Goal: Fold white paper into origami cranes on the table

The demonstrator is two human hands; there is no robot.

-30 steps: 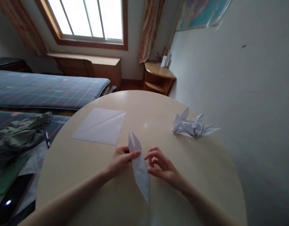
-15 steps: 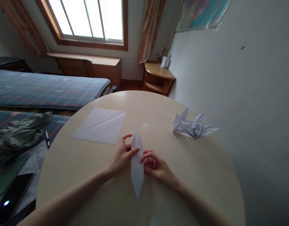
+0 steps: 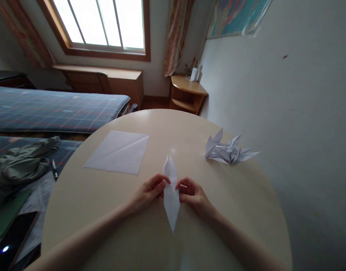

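Observation:
A long, narrow piece of folded white paper (image 3: 171,199) points toward me, its far end split into two tips. My left hand (image 3: 152,191) pinches its left edge, with the fingers curled and the index fingertip on the paper's face. On the opposite edge, my right hand (image 3: 195,195) has thumb and curled fingers closed against the paper. Left of centre lies a flat white sheet (image 3: 119,150) with a diagonal crease. Several folded paper pieces (image 3: 228,150) with pointed tips are bunched together at the right.
The round cream table (image 3: 105,226) stands close to the wall on the right. At its left are a plaid mattress (image 3: 57,111), a crumpled grey-green cloth (image 3: 20,165), a pen (image 3: 54,169) and a dark phone (image 3: 15,235). A small corner shelf (image 3: 188,86) stands beyond it.
The folded paper has turned from slanting to nearly straight and shifted slightly right. My left hand's grip moved from the thumb on top to the left edge; my right hand came to the right edge.

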